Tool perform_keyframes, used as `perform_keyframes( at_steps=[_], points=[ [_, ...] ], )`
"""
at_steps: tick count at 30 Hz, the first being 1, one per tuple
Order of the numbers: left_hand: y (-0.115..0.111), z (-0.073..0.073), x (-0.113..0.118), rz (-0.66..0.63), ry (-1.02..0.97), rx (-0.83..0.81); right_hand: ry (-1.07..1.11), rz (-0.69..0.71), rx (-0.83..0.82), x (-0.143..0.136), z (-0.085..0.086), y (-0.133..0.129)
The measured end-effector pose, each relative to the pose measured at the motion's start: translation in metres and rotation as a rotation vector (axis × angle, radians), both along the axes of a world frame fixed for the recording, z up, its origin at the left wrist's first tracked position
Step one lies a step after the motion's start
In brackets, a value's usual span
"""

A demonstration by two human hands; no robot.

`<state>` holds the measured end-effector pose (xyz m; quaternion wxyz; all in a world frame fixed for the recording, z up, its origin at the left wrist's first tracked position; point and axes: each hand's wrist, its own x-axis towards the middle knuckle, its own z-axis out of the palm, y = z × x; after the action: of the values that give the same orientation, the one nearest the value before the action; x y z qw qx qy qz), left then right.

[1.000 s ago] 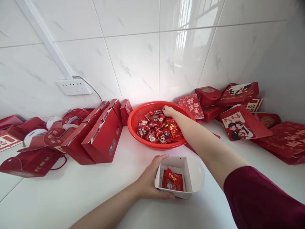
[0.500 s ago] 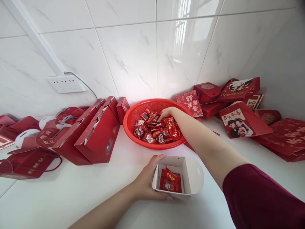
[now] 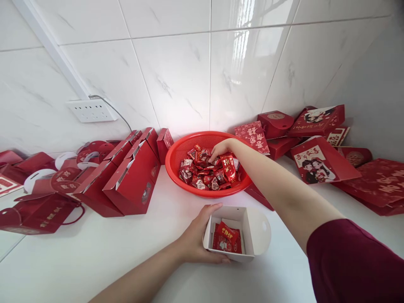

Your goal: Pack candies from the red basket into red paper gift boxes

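Sitting in front of us: red basket (image 3: 208,194), then open white box (image 3: 248,231) just nearer. Our L hand (image 3: 199,239) is gripping the box; our R hand (image 3: 223,146) is in the basket among wrapped candies (image 3: 200,184), can't tell if it's pinching any tbh.

Basket (image 3: 206,193) nr back edge of tabletop (image 3: 123,244) was perforated plastic, semi-gloss; sweet wrappers (image 3: 229,167) in it, shiny crinkled film. Open box (image 3: 247,231) was smooth matt card inside; boxes (image 3: 134,179) along back edge, L side, smooth card w/ slight sheen. Tabletop looked smooth; wall tiles (image 3: 179,84), v. glossy; sleeve (image 3: 353,261), matt cloth.
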<state>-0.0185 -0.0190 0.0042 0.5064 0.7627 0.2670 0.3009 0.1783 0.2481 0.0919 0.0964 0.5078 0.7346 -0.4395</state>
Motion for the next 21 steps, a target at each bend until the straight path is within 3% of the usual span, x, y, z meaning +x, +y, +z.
perform_keyframes(
  at_steps=[5,9,14,21],
  points=[
    [0.0,-0.002,0.0,0.001,-0.023,-0.015,0.023,0.027,-0.124,0.007,0.011,-0.016],
    [-0.001,-0.003,0.001,0.003,-0.033,-0.022,-0.038,0.097,-0.126,0.007,0.004,-0.021],
    [-0.002,-0.005,0.003,0.001,-0.066,-0.05,-0.157,0.16,0.049,0.005,-0.009,-0.024],
    [-0.002,-0.007,0.004,0.012,-0.071,-0.058,-0.116,0.155,0.454,-0.001,-0.001,-0.04]
  ],
)
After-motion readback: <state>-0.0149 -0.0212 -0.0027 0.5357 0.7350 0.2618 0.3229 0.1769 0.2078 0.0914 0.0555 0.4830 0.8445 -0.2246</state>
